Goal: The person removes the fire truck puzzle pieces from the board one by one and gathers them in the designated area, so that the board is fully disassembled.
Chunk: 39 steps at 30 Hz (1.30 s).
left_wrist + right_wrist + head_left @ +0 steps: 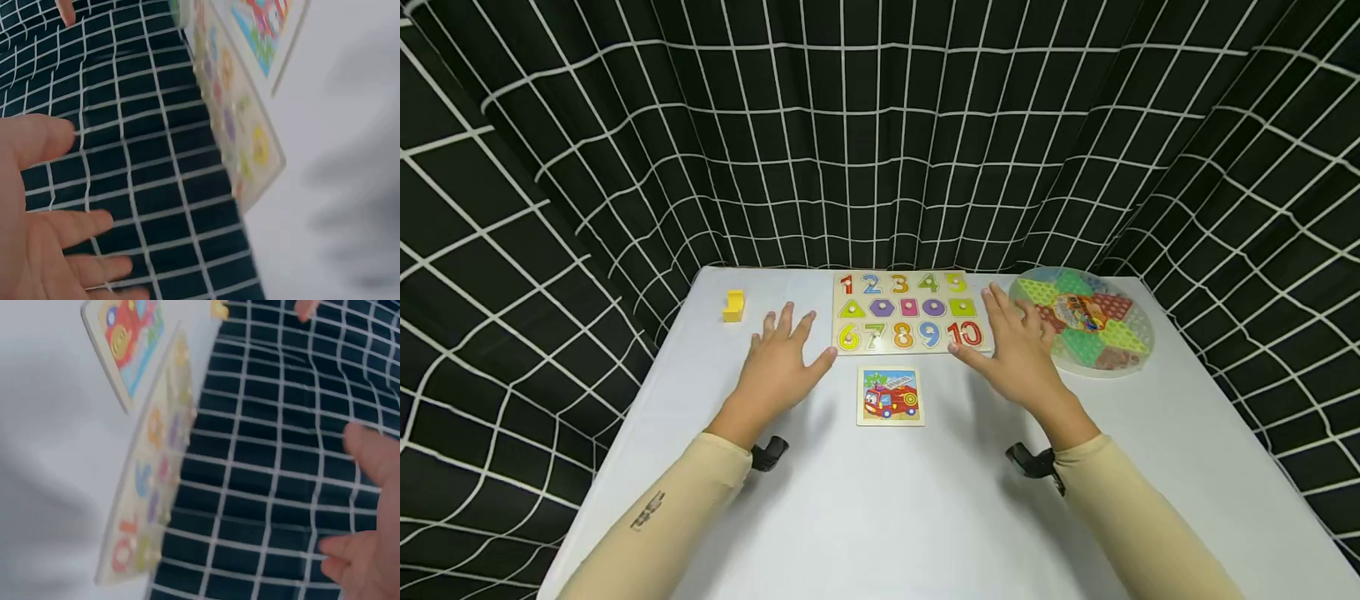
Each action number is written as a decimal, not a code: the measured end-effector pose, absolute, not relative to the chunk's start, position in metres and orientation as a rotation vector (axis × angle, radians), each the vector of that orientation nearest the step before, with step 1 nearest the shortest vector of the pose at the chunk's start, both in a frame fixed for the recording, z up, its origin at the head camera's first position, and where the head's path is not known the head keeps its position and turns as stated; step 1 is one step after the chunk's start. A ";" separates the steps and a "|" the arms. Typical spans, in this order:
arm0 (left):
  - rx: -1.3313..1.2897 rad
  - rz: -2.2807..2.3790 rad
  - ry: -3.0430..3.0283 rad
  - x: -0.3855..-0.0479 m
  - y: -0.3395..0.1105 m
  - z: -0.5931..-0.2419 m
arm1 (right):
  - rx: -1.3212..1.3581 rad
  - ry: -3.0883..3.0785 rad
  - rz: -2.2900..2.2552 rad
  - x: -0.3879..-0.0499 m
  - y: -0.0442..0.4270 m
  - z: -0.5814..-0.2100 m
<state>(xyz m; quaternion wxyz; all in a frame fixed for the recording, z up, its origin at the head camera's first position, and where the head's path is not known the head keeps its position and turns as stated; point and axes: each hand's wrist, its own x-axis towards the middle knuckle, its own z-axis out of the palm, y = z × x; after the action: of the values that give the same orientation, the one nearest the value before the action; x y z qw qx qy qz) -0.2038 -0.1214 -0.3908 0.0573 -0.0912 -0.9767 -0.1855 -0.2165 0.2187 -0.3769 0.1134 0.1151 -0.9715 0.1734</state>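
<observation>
In the head view my left hand [778,367] hovers over the white table with fingers spread, holding nothing, left of the number board [891,313]. My right hand [1018,354] is also spread and empty, its thumb and fingers over the board's right end. Between the wrists lies a square fire truck picture [891,396], just in front of the board. The left wrist view shows my left hand [62,231] with fingers apart beside the board [234,119]. In the right wrist view my right hand [369,519] is partly cut off, with nothing in its grasp.
A small yellow block [733,306] stands at the back left of the table [880,517]. At the back right lies a round board with coloured dotted sections [1086,342], partly behind my right hand. Black curtains with a white grid [887,125] hang around the table's back and sides.
</observation>
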 end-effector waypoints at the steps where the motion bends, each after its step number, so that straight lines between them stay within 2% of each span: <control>1: -0.287 -0.584 -2.968 -0.207 -0.113 -0.395 | 0.357 -2.854 0.508 -0.220 0.215 -0.378; 9: -0.494 -0.701 -3.025 -0.227 -0.054 -0.442 | 0.456 -3.057 0.650 -0.243 0.183 -0.412; 17: -0.681 -0.492 -3.111 -0.235 -0.025 -0.474 | 0.425 -3.225 0.718 -0.251 0.162 -0.442; 23: -0.664 -0.353 -3.121 -0.233 -0.019 -0.476 | 0.455 -3.248 0.625 -0.252 0.155 -0.450; 33: -0.523 -0.419 -3.109 -0.235 -0.014 -0.477 | 0.508 -3.233 0.557 -0.258 0.155 -0.451; 39: -0.462 -0.407 -3.122 -0.234 -0.012 -0.476 | 0.543 -3.256 0.746 -0.265 0.158 -0.454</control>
<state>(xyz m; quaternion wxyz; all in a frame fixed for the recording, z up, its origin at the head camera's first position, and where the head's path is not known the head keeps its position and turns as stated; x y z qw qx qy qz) -0.2342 -0.0119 -0.4761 -0.0204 -0.1452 -0.9809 -0.1280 -0.2646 0.1578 -0.4541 -0.1212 0.1592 -0.9550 0.2188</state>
